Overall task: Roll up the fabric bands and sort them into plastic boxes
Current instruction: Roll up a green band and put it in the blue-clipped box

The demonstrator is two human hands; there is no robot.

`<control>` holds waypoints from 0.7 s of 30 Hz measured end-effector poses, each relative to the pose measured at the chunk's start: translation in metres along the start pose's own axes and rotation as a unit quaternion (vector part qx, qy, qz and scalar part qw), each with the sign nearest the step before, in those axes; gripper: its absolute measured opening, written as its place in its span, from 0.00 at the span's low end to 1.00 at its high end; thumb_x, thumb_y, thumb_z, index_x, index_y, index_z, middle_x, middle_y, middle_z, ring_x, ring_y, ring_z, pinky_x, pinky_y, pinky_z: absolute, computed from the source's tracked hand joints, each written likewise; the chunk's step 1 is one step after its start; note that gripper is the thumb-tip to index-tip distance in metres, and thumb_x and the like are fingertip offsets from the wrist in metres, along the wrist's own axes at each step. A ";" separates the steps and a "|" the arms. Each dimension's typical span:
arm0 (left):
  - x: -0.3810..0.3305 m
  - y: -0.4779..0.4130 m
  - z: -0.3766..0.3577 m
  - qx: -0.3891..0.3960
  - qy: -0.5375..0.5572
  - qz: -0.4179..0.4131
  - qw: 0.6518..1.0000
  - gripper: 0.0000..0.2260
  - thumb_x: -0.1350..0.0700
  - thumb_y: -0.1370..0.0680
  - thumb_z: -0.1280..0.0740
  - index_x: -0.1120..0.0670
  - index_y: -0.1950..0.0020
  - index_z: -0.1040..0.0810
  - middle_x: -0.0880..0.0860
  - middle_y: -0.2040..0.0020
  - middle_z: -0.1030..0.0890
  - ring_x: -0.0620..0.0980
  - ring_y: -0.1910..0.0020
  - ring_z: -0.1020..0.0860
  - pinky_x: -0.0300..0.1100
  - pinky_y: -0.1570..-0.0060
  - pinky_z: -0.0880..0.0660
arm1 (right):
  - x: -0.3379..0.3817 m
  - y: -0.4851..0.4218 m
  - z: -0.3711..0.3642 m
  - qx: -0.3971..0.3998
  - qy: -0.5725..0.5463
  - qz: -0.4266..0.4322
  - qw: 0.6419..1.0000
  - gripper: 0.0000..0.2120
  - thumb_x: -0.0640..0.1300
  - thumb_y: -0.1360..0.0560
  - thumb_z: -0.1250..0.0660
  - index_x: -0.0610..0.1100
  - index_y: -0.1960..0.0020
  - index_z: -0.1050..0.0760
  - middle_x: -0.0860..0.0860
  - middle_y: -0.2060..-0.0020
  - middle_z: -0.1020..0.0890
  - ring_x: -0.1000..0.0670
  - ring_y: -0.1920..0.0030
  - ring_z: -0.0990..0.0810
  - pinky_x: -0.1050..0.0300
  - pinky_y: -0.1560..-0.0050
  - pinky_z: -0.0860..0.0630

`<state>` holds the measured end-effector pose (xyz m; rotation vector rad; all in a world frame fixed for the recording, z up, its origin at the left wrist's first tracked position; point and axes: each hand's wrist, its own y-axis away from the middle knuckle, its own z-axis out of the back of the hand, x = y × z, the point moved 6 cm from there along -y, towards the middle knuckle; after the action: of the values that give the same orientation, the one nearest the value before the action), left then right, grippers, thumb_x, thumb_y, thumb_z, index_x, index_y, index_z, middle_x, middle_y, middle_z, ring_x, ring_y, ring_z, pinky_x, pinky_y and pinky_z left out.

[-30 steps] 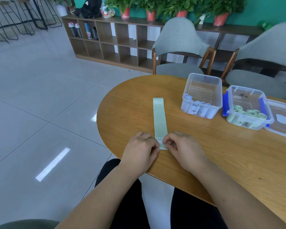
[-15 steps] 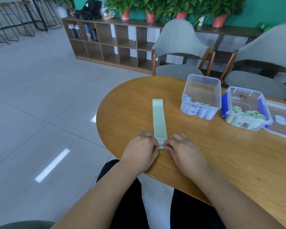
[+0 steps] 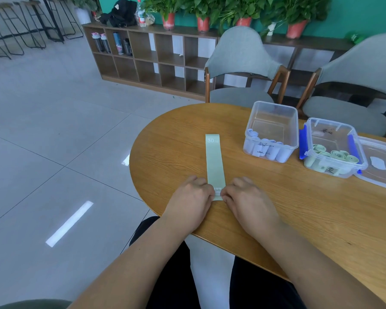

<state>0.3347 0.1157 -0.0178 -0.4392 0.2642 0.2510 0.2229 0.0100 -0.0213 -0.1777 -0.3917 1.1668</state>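
Note:
A pale green fabric band [image 3: 214, 162] marked "30" lies flat on the wooden table [image 3: 299, 215], its length running away from me. My left hand [image 3: 191, 200] and my right hand [image 3: 247, 200] pinch its near end from either side, fingers curled over the edge. To the right stands a clear plastic box [image 3: 273, 132] with several rolled pale blue bands. Further right, a clear box with blue clips [image 3: 331, 148] holds several rolled green bands.
A clear lid [image 3: 381, 161] lies at the table's right edge. Two grey chairs [image 3: 243, 70] stand behind the table. A wooden shelf [image 3: 152, 56] with bottles and potted plants lines the back wall. Tiled floor lies to the left.
Both hands stay on the band's near end. The near end has shifted slightly away from me under the fingers; the boxes have not moved.

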 end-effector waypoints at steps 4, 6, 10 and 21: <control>0.000 0.007 -0.001 -0.016 -0.003 -0.021 1.000 0.06 0.55 0.20 0.32 0.53 0.51 0.16 0.49 0.54 0.22 0.50 0.52 0.27 0.41 0.49 0.27 | 0.002 0.007 0.000 -0.030 0.006 0.031 0.999 0.02 0.45 0.22 0.27 0.48 0.51 0.16 0.53 0.56 0.23 0.48 0.52 0.24 0.53 0.57 0.22; 0.001 0.009 -0.003 -0.023 0.001 -0.014 1.000 0.03 0.58 0.21 0.29 0.54 0.49 0.15 0.49 0.53 0.21 0.51 0.51 0.27 0.41 0.49 0.27 | 0.001 0.008 -0.001 -0.026 0.006 0.035 0.999 0.02 0.44 0.23 0.25 0.48 0.50 0.15 0.53 0.55 0.22 0.48 0.52 0.24 0.55 0.57 0.23; 0.002 0.010 -0.008 -0.024 -0.004 0.003 1.000 0.03 0.60 0.22 0.28 0.54 0.49 0.15 0.50 0.53 0.20 0.51 0.52 0.25 0.45 0.55 0.23 | -0.003 0.003 -0.002 -0.008 -0.005 0.017 1.000 0.08 0.45 0.24 0.25 0.49 0.46 0.17 0.54 0.54 0.18 0.49 0.51 0.21 0.54 0.56 0.21; 0.003 0.007 -0.001 -0.030 0.018 0.022 0.999 0.03 0.57 0.20 0.30 0.53 0.49 0.17 0.48 0.52 0.21 0.50 0.50 0.26 0.45 0.52 0.24 | -0.002 0.002 0.000 -0.038 -0.009 0.011 0.999 0.03 0.44 0.21 0.28 0.48 0.52 0.16 0.54 0.55 0.22 0.49 0.51 0.24 0.58 0.57 0.25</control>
<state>0.3349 0.1217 -0.0225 -0.4988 0.3028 0.2945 0.2204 0.0093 -0.0220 -0.2389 -0.4505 1.1760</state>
